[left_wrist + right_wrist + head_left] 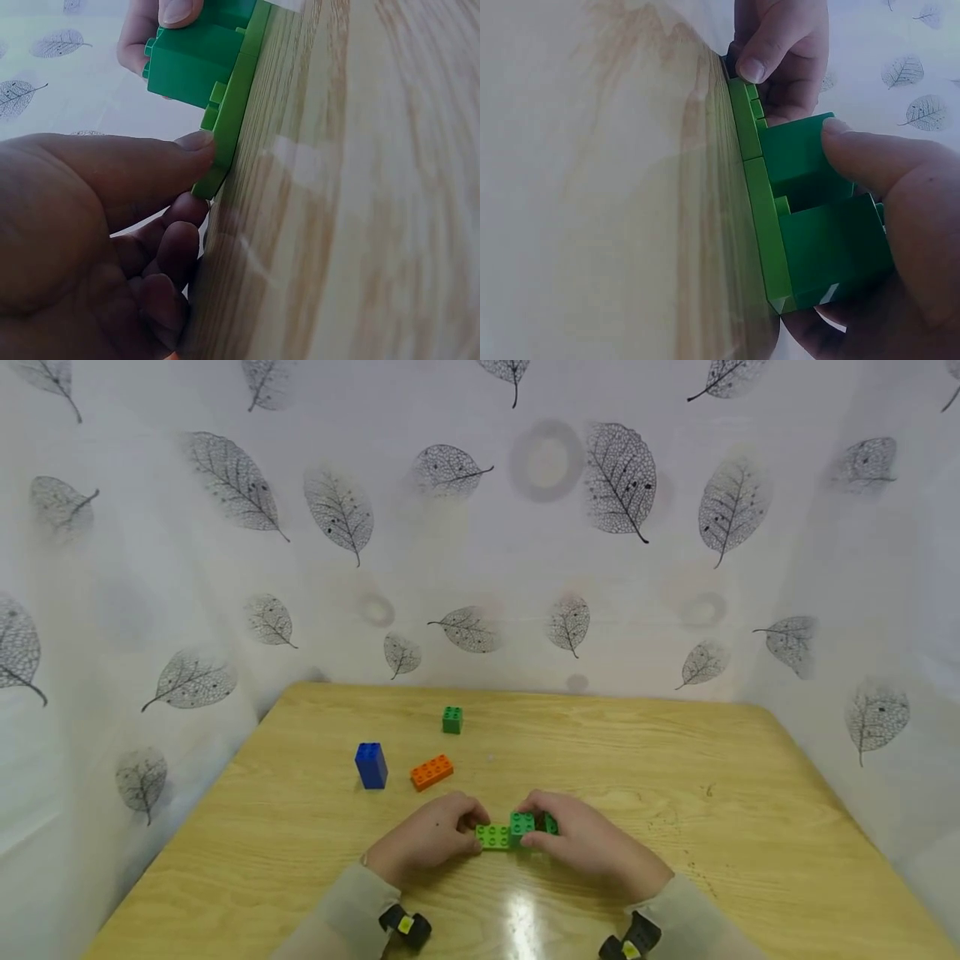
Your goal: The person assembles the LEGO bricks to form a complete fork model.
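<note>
Light-green plates at the table's near middle
The left hand pinches their left end, probably to stop sliding; the right hand grips two green blocks on top (fingers partly hidden, so firmness is unclear).

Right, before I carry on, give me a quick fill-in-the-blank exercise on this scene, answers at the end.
1. The flat-lying brick just right of the blue block is ____.
2. The thumb of the ____ hand touches a dark green brick.
3. In the right wrist view, ____ dark green bricks stand on the light green base.
4. Of the three loose pieces, the ____ one lies nearest the back edge of the table.

Missing words: orange; right; two; green.
</note>
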Action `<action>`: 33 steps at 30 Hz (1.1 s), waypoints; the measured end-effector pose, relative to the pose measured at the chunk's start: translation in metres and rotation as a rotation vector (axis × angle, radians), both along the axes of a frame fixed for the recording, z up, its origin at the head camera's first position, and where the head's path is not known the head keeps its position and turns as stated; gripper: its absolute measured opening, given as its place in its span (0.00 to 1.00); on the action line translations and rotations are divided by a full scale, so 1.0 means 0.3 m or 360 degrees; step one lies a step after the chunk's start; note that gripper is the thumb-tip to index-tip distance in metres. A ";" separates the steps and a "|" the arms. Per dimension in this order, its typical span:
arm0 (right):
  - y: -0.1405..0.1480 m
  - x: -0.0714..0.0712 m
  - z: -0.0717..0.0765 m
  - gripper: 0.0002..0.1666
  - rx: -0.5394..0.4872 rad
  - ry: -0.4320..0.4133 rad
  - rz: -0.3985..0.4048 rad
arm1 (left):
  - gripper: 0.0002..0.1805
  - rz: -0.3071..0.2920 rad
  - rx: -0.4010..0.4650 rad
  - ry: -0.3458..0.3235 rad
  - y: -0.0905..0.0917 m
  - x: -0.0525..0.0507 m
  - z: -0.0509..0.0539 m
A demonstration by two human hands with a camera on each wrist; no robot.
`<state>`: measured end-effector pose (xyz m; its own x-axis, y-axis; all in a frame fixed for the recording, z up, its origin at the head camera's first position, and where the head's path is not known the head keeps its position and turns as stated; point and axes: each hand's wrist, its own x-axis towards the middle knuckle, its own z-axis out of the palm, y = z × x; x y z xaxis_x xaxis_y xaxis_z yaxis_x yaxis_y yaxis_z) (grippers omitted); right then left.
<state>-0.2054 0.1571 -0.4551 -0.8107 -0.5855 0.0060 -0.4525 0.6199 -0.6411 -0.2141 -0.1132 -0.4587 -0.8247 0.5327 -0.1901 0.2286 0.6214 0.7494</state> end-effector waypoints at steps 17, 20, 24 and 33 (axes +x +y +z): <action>0.022 -0.013 -0.012 0.18 -0.0053 -0.0136 -0.0028 | 0.15 -0.0019 -0.0010 0.0059 0.018 -0.014 0.001; 0.022 -0.013 -0.011 0.19 -0.0063 -0.0139 -0.0029 | 0.15 -0.0012 0.0007 0.0063 0.017 -0.015 0.000; 0.019 -0.013 -0.008 0.18 -0.0079 -0.0132 -0.0016 | 0.14 0.0017 0.0026 0.0026 0.013 -0.014 0.002; 0.014 -0.015 -0.012 0.17 -0.0090 -0.0170 0.0001 | 0.11 0.0085 0.0077 -0.0062 0.002 -0.014 0.024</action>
<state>-0.2099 0.1613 -0.4588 -0.8081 -0.5872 -0.0474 -0.3802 0.5812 -0.7195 -0.2183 -0.1126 -0.4513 -0.8447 0.4974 -0.1976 0.1663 0.5949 0.7864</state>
